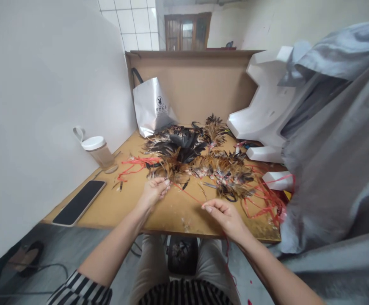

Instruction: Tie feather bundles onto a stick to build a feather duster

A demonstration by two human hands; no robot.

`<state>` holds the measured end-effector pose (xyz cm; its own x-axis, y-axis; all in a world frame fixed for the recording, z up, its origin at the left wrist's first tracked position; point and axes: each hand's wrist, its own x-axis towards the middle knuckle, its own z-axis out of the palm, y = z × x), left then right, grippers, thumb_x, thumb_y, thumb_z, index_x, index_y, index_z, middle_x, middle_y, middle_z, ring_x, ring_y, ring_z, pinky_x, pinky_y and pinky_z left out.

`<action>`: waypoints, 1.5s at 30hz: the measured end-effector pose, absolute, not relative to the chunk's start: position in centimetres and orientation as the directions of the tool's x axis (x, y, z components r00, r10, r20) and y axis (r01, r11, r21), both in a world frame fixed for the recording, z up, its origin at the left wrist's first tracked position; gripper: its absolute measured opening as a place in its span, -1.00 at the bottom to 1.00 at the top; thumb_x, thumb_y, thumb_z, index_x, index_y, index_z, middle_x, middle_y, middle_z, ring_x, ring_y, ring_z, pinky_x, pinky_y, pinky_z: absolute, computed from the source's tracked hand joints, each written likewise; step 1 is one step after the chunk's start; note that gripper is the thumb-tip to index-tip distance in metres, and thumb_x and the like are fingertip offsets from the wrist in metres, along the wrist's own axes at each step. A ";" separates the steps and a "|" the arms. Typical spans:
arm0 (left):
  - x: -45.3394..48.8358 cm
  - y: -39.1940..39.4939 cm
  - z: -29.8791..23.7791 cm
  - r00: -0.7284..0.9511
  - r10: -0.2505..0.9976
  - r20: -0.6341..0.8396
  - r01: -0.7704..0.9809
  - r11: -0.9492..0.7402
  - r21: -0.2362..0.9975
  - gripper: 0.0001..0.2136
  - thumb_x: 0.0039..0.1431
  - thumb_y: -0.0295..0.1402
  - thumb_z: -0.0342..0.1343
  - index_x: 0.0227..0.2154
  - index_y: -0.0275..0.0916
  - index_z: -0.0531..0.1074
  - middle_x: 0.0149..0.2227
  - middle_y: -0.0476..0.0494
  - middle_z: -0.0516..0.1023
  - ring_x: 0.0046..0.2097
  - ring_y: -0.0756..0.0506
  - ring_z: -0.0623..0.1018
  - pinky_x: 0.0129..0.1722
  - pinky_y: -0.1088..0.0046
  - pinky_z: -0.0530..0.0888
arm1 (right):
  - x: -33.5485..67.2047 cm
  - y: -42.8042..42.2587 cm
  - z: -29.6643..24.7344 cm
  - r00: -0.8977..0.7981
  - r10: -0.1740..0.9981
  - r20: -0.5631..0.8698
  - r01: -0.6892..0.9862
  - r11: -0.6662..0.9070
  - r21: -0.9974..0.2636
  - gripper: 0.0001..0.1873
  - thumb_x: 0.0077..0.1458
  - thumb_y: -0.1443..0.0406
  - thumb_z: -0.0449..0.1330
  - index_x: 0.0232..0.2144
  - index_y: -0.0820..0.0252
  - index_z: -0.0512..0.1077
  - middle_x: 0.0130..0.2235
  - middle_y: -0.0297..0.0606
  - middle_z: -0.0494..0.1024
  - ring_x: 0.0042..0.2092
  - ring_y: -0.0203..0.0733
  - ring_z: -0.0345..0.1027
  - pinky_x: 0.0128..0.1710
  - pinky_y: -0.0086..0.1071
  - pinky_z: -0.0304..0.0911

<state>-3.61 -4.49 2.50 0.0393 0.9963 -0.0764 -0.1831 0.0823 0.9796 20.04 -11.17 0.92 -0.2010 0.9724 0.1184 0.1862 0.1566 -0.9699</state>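
My left hand (157,189) pinches the base of a small bunch of brown feathers (171,169) near the table's front. Between finger and thumb, my right hand (224,214) grips a thin red string (191,195). The string stretches taut from the feathers to that hand, and its loose end hangs below the table edge. Behind the hands lie black feathers (184,146) and more bundles of brown feathers (219,166). Scissors (210,185) lie partly under a bundle, right of the left hand.
A phone (79,203) and a lidded cup (100,153) stand at the left. A silver bag (151,106) leans at the back against cardboard (200,84). Red strings (262,203) tangle at the right, beside a white moulded piece (260,110) and grey cloth (337,161).
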 end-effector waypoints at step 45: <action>2.3 -2.8 2.7 -0.170 0.936 0.307 0.074 -0.298 0.952 -0.70 -0.09 -0.39 0.20 -0.22 -0.24 0.45 -0.28 -0.19 0.49 -0.27 -0.11 0.47 -0.26 0.37 0.42 | 12.6 0.6 2.1 -0.179 0.983 -0.043 -0.502 -0.129 -0.855 -0.68 -0.33 0.21 0.36 -0.63 0.24 0.29 -0.76 -0.56 0.10 -0.72 -0.53 -0.19 -0.74 -0.54 -0.33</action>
<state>2.27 -2.80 2.66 -0.1704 0.9364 0.3069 0.0738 -0.2985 0.9516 12.58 0.59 2.15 -0.1794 0.9828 -0.0427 -0.5018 -0.1287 -0.8553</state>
